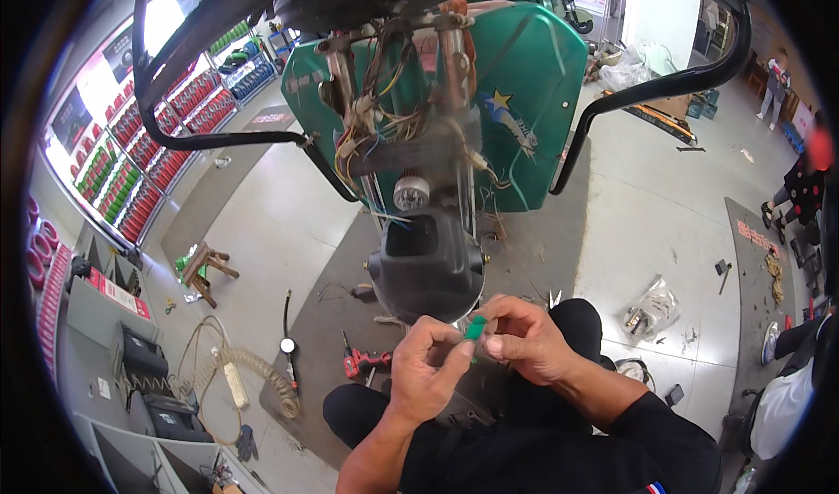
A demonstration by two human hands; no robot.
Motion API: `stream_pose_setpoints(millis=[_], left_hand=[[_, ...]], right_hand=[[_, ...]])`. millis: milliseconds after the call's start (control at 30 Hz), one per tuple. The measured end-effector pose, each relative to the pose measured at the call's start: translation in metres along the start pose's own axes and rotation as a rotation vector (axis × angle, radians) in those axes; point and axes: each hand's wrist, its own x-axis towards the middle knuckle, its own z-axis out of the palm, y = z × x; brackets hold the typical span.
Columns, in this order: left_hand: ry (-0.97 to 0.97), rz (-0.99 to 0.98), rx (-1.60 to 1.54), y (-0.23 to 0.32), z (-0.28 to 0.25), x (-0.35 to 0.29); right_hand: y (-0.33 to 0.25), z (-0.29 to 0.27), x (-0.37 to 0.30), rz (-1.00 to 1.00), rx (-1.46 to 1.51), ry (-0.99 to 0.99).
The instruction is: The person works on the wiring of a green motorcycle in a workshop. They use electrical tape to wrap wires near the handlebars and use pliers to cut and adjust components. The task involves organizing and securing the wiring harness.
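Note:
Between my fingers, low in the middle of the head view, is a narrow green piece that looks like tape [474, 328]; my fingers cover part of it. My left hand [426, 367] pinches it from the left with thumb and fingertips. From the right, the bent fingers and thumb of my right hand [527, 341] close on it too. Just beyond my hands stands a black plastic headlight housing [428, 280] with an opening in its top. A round lamp [411, 193] sits behind that opening. Above it, loose coloured wires [398, 127] hang in front of the green front panel [533, 92] of a scooter.
Black tube bars [664, 92] stick out on both sides of the scooter. A red power drill [365, 363], a hose with a gauge [287, 345] and a wooden stool [206, 271] are to the left. A clear plastic bag of parts [651, 309] lies right. Other people are at far right.

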Motion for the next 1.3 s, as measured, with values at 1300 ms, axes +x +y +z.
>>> stream_pose_setpoints(millis=[1300], left_hand=[[-0.019, 0.214, 1.258, 0.049, -0.003, 0.36]], right_hand=[[-0.129, -0.195, 0.262, -0.417, -1.002, -0.047]])
